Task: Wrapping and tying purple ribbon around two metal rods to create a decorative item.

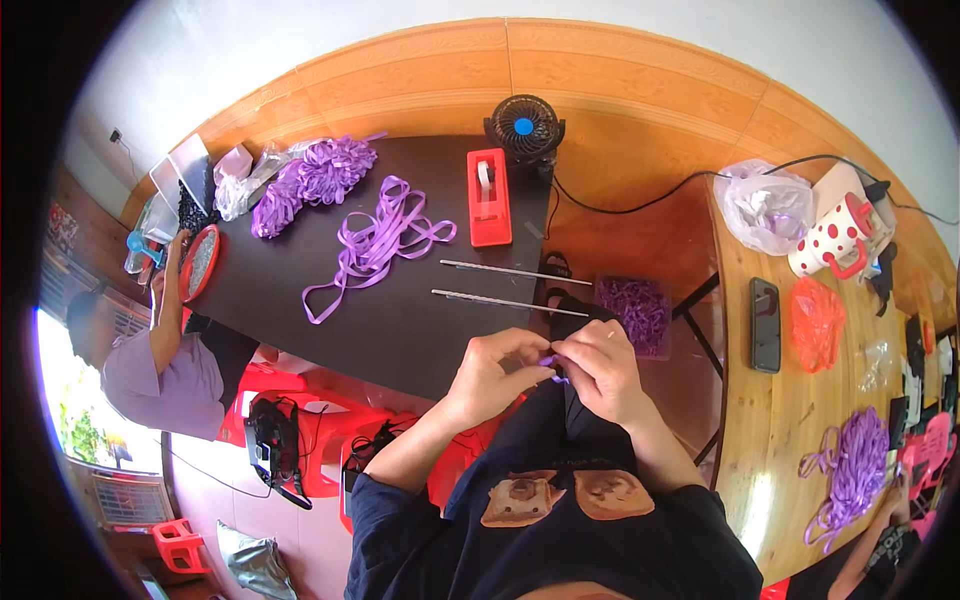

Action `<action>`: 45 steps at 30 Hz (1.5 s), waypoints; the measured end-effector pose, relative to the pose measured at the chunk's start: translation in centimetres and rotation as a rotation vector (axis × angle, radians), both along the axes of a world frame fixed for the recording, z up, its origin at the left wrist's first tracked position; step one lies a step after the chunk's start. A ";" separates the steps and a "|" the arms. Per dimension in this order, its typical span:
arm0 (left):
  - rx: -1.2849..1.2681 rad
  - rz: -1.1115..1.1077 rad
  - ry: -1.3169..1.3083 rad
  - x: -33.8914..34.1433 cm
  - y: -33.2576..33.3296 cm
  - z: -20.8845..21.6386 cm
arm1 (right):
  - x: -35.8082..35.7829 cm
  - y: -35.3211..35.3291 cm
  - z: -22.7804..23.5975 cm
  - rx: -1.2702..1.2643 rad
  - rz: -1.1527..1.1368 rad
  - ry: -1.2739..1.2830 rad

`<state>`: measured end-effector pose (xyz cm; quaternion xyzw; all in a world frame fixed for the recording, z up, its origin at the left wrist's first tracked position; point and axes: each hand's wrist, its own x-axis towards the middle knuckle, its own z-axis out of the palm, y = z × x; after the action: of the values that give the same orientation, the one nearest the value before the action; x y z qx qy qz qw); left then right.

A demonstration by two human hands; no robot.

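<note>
Above my lap, at the right end of the dark table, my left hand and my right hand meet fingertip to fingertip. Both are closed in a pinch on a short piece of purple ribbon. A small dark bit shows between the fingertips, too small to name. Just beyond my hands, two thin metal rods lie roughly parallel, their right ends past the table edge. A loose tangle of purple ribbon and a red tape dispenser rest farther back.
A black fan stands behind the dispenser; a ribbon heap lies far left. A bin of purple pieces sits below, right. The wooden table holds a phone, dotted tumbler and more ribbon. Another person works at left.
</note>
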<state>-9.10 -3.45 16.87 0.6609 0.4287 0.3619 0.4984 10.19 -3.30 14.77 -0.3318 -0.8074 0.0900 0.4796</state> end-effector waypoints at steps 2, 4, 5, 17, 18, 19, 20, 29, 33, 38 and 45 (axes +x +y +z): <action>-0.084 -0.011 -0.054 0.5 -0.4 -0.8 | 0.7 -0.4 0.3 0.024 -0.021 -0.046; -0.214 -0.009 -0.328 1.7 -1.0 -2.4 | 1.2 -0.6 0.5 0.090 -0.054 -0.105; -0.277 0.017 -0.378 2.2 -1.5 -2.9 | 1.4 -0.6 0.4 0.089 -0.055 -0.108; -0.587 0.072 -0.768 7.6 -1.1 -10.2 | 4.8 2.7 -2.5 0.156 -0.240 -0.202; -0.592 0.072 -0.770 8.0 -0.9 -10.5 | 5.0 3.0 -3.0 0.169 -0.267 -0.199; -0.540 0.127 -0.753 8.4 -0.6 -10.8 | 5.2 3.5 -3.6 0.171 -0.281 -0.168; -0.487 0.182 -0.735 8.8 -0.4 -11.1 | 5.4 4.1 -4.2 0.174 -0.295 -0.136; -0.328 0.209 -0.828 8.9 3.0 -13.9 | 4.6 9.7 -5.8 0.157 -0.255 -0.100; -0.337 0.307 -0.809 8.4 3.6 -14.6 | 3.8 12.0 -6.5 0.152 -0.196 -0.035; -0.283 0.347 -0.962 8.6 4.3 -16.1 | 3.0 13.1 -8.0 0.056 -0.156 0.023; -0.202 0.470 -0.896 9.2 4.9 -14.5 | 1.0 13.8 -10.5 -0.026 -0.124 0.122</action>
<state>0.08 1.43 2.38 0.2754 0.3427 0.6688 0.5995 11.23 10.49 4.29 -0.3812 -0.7532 0.0907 0.5283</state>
